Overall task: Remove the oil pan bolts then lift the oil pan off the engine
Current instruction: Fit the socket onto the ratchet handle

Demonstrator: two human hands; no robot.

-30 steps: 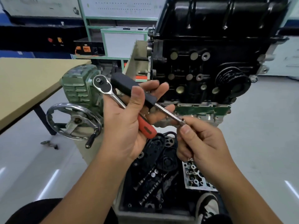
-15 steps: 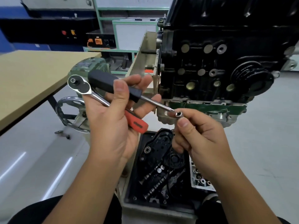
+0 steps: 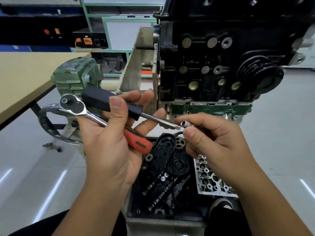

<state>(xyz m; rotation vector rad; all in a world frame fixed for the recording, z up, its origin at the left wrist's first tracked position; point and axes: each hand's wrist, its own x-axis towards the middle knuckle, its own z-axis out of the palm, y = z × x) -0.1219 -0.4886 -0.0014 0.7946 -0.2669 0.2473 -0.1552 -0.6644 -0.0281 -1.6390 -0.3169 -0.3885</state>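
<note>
Now parted: socket [image 3: 184,124] just off the driver shaft tip, seated on it half a second ago. Black engine [image 3: 221,53] up right, oil pan on top. Left hand [image 3: 109,143] gripping black-handled driver [image 3: 112,103] plus ratchet [image 3: 75,106]. Right hand [image 3: 214,138] pinching socket between thumb and fingers.

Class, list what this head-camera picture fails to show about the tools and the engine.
- Oil pan bolts: none identifiable; the engine is cut by the top edge.
- Socket size: too small to read, partly behind the right hand.
- Ratchet handle middle: hidden by the left hand.
</note>
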